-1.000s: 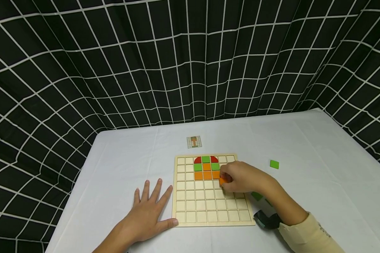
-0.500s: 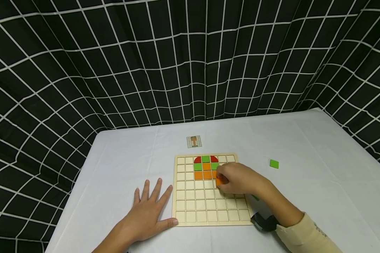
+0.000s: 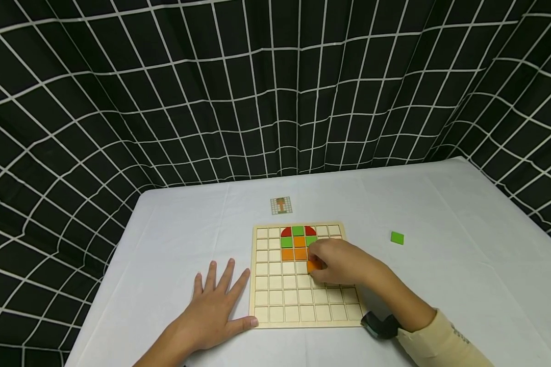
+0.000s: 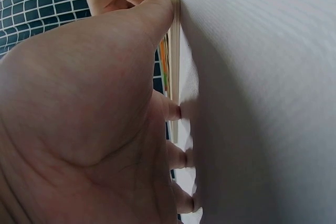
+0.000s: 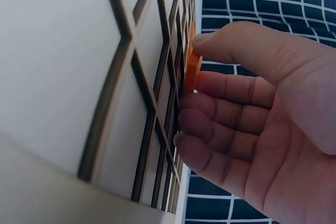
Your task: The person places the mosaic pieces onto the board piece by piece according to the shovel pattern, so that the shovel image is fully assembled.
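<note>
My right hand (image 3: 337, 262) pinches an orange square tile (image 3: 313, 266) between thumb and fingers, over the wooden grid board (image 3: 291, 298). In the right wrist view the tile (image 5: 192, 72) sits right at the board's surface, the other fingers curled below it. Inlaid near the board's top are two red rounded tiles (image 3: 286, 233), several green tiles (image 3: 298, 231) and orange tiles (image 3: 300, 254); my fingers cover part of the pattern's right side. My left hand (image 3: 213, 312) lies with fingers spread on the white cloth, its thumb tip at the board's lower left edge.
A small pattern card (image 3: 281, 206) lies beyond the board, showing a coloured figure on a grid. One loose green tile (image 3: 397, 238) rests on the tablecloth (image 3: 441, 214) to the right. A dark wrist device (image 3: 380, 326) hangs under my right wrist. Black checked curtain (image 3: 275, 102) surrounds the table.
My right hand has slid a little left and toward me over the board, bringing the orange tile under the right end of the orange row. My left hand stays put.
</note>
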Tool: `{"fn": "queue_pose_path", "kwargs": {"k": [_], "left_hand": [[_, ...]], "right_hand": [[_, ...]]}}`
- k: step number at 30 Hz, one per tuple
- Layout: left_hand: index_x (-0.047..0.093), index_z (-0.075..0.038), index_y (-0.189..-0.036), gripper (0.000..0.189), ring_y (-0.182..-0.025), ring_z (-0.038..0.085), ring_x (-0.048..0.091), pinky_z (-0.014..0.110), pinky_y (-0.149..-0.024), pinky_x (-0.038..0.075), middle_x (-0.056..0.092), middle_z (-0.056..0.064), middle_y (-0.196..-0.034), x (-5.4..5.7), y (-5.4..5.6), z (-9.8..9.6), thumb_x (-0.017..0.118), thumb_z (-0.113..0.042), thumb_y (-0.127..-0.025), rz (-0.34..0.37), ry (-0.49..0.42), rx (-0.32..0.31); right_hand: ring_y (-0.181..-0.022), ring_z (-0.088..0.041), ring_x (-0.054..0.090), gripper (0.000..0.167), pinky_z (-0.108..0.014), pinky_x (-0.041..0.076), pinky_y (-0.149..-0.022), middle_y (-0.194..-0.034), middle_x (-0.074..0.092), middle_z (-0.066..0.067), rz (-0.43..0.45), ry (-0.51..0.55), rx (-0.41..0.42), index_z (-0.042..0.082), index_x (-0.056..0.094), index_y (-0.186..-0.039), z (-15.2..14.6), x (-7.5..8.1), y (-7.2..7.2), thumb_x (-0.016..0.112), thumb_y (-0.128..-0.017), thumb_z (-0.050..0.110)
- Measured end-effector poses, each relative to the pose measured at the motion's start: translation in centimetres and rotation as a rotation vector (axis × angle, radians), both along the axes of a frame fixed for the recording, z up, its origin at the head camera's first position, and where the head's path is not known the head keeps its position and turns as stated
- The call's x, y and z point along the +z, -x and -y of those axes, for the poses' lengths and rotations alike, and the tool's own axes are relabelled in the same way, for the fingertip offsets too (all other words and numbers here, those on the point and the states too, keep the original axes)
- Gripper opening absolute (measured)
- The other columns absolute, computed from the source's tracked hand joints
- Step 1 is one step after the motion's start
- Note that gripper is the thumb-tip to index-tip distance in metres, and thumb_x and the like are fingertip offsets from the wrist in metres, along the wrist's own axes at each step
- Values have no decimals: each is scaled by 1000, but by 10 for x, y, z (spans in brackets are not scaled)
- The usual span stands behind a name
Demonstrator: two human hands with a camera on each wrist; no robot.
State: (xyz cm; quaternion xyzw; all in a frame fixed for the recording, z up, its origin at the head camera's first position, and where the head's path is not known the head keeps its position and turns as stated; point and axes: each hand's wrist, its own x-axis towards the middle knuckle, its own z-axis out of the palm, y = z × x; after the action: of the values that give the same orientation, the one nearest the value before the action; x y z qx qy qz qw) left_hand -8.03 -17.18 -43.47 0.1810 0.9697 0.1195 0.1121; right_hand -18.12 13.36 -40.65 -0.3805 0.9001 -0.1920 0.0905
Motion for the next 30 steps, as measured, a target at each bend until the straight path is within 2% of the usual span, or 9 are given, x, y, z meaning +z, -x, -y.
{"fn": "queue_pose_path", "kwargs": {"k": [12,17,24,27,30], "left_hand": [[29,-20,-160,99,-145,56,-1,78,-104,8,13,21,-164,0,0,0,44,-83,-85,-5,-5,1],[29,-20,-160,99,-145,56,-1,78,-104,8,13,21,-164,0,0,0,44,-83,-85,0,-5,1],[28,-19,-160,99,-145,56,-1,78,-104,7,12,21,-164,0,1,-1,45,-82,-86,-1,0,-3],[29,-18,-160,99,-145,56,-1,78,-104,7,13,21,-164,0,1,0,45,-82,-86,-5,5,-4],[29,-18,-160,99,-145,56,-1,78,-104,6,13,21,-164,-1,1,0,44,-82,-85,-9,4,-3]], "right_hand": [[-62,-5,42,20,-26,39,-60,-69,46,7,-17,32,38,15,59,-85,5,-4,-2,79,-86,18],[-64,-5,44,17,-25,40,-60,-69,50,7,35,43,49,16,60,-85,1,3,-3,77,-86,16],[-62,-4,44,22,-25,40,-59,-64,47,13,148,23,94,21,60,-74,-11,16,-4,74,-88,11],[-62,-3,47,19,-26,43,-60,-65,51,14,185,9,105,22,66,-77,-12,18,-4,74,-88,10],[-64,-3,46,16,-26,43,-61,-66,50,14,181,5,118,21,67,-79,-11,17,-4,75,-87,10]]}}
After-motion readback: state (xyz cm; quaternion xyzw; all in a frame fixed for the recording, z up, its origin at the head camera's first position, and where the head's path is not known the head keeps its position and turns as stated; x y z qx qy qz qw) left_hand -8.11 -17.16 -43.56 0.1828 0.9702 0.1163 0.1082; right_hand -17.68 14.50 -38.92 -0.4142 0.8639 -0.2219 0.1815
